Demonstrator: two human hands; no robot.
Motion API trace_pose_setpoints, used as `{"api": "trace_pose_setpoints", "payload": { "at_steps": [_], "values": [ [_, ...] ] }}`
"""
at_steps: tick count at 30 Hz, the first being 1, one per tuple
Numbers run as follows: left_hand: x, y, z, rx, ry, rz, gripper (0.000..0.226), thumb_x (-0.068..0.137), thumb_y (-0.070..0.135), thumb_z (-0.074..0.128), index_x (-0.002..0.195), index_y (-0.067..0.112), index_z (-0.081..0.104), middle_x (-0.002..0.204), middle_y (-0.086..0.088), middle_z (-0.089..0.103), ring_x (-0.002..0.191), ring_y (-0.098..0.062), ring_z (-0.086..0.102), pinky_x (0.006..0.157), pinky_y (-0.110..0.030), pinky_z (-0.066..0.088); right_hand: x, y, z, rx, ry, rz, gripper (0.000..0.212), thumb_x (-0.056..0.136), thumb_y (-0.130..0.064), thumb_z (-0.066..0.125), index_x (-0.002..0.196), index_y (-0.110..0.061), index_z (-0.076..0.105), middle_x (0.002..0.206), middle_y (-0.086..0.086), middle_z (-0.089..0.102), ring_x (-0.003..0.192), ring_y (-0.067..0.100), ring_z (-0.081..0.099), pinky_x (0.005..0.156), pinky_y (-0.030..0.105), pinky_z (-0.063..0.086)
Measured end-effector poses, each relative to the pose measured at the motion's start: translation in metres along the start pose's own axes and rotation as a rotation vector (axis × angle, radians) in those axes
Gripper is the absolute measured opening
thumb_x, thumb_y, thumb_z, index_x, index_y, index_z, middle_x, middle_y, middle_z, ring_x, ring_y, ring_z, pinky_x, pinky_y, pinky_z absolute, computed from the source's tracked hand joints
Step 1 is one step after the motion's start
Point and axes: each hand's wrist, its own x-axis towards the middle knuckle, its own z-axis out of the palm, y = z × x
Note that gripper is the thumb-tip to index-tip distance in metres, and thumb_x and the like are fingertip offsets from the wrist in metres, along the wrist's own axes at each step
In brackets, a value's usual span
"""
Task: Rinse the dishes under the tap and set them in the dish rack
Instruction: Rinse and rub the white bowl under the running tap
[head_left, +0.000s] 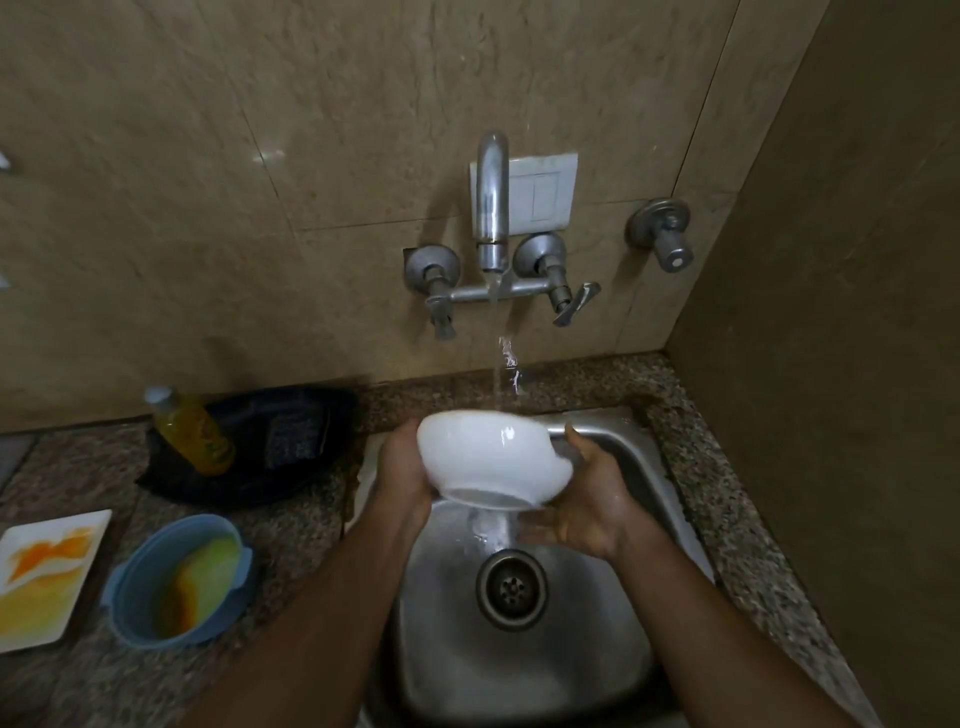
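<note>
White bowl (488, 457) held tilted over the steel sink (524, 670), between both hands, beneath the stream from the wall tap (492, 200). Left hand (402, 467) grips the bowl's left side, fingers hidden behind it. Right hand (587, 506) lies palm up, fingers extended, against the bowl's lower right. Water spills from the bowl's low edge toward the drain (511, 587).

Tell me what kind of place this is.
Most likely a home kitchen sink corner. A steel sink set in a speckled stone counter, a wall tap running onto a white bowl, and a stained plate and blue bowl waiting alongside.
</note>
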Motion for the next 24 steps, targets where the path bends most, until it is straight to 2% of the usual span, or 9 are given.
{"api": "trace_pose_setpoints", "payload": {
  "at_steps": [1,3,6,8,10,15,17,19,24],
  "values": [
    [-0.003,-0.001,0.005,0.017,-0.007,-0.005,0.032,0.096,0.025,0.045,0.082,0.006,0.067,0.063,-0.005,0.072,0.063,-0.026,0.067,0.058,-0.028,0.054,-0.003,-0.001,-0.001,0.003,-0.007,0.029,0.057,0.085,-0.053,0.055,0.112,-0.005,0.067,0.114,0.025,0.065,0.106,0.047,0.059,0.093,0.061,0.048],
    [0.001,-0.003,0.004,0.092,-0.064,0.0,0.029,0.098,0.018,0.043,0.081,0.008,0.063,0.059,-0.001,0.069,0.064,-0.023,0.063,0.06,-0.027,0.05,-0.006,0.0,-0.003,0.025,-0.018,-0.029,0.049,0.078,-0.024,0.058,0.121,-0.001,0.064,0.116,0.024,0.065,0.107,0.043,0.061,0.093,0.056,0.051],
    [0.004,0.003,-0.004,0.218,-0.225,-0.035,0.02,0.095,0.006,0.046,0.099,0.012,0.065,0.084,-0.005,0.073,0.081,-0.026,0.064,0.07,-0.033,0.051,-0.003,-0.001,-0.007,-0.03,0.025,-0.18,0.074,0.057,-0.004,0.055,0.131,0.002,0.056,0.124,0.025,0.063,0.114,0.042,0.059,0.1,0.055,0.046],
    [0.003,0.004,-0.009,0.297,-0.31,-0.139,0.023,0.098,0.011,0.048,0.116,0.01,0.063,0.106,-0.012,0.073,0.095,-0.031,0.068,0.075,-0.041,0.057,0.003,0.002,-0.009,-0.046,0.069,-0.308,0.074,0.053,-0.001,0.054,0.127,-0.002,0.059,0.122,0.026,0.064,0.114,0.047,0.059,0.098,0.065,0.044],
    [0.001,0.002,-0.007,0.378,-0.248,-0.163,0.029,0.1,0.025,0.051,0.123,0.009,0.061,0.109,-0.013,0.073,0.096,-0.03,0.07,0.072,-0.042,0.059,0.003,0.0,-0.006,-0.048,0.096,-0.416,0.066,0.057,0.002,0.054,0.122,-0.007,0.063,0.117,0.022,0.068,0.108,0.047,0.061,0.091,0.067,0.048],
    [0.006,-0.009,0.005,0.54,-0.085,0.071,0.051,0.094,0.062,0.044,0.129,0.028,0.058,0.119,0.001,0.068,0.102,-0.021,0.066,0.087,-0.042,0.056,0.003,-0.008,0.005,-0.198,0.171,-0.528,0.05,0.08,0.016,0.05,0.114,-0.018,0.065,0.111,0.013,0.069,0.101,0.035,0.064,0.087,0.054,0.054],
    [0.005,-0.012,0.006,0.544,-0.055,0.111,0.056,0.092,0.065,0.044,0.134,0.029,0.055,0.125,0.003,0.064,0.106,-0.017,0.062,0.091,-0.04,0.053,0.006,-0.012,0.005,-0.325,0.228,-0.594,0.052,0.081,0.013,0.055,0.119,-0.02,0.064,0.111,0.006,0.07,0.102,0.028,0.065,0.087,0.049,0.056],
    [0.003,-0.014,0.008,0.521,-0.052,0.122,0.054,0.092,0.064,0.045,0.133,0.03,0.055,0.123,0.006,0.063,0.104,-0.014,0.061,0.085,-0.036,0.051,0.007,-0.017,0.002,-0.414,0.244,-0.613,0.052,0.08,0.011,0.058,0.121,-0.02,0.064,0.111,0.005,0.071,0.102,0.027,0.066,0.086,0.047,0.056],
    [-0.011,-0.019,0.002,0.579,-0.126,0.208,0.032,0.097,0.048,0.049,0.12,0.031,0.063,0.109,0.006,0.071,0.098,-0.013,0.068,0.079,-0.032,0.055,0.005,-0.02,-0.007,-0.43,0.221,-0.405,0.039,0.081,0.007,0.062,0.112,-0.014,0.069,0.1,0.01,0.075,0.097,0.034,0.069,0.088,0.054,0.055]
  ]
}}
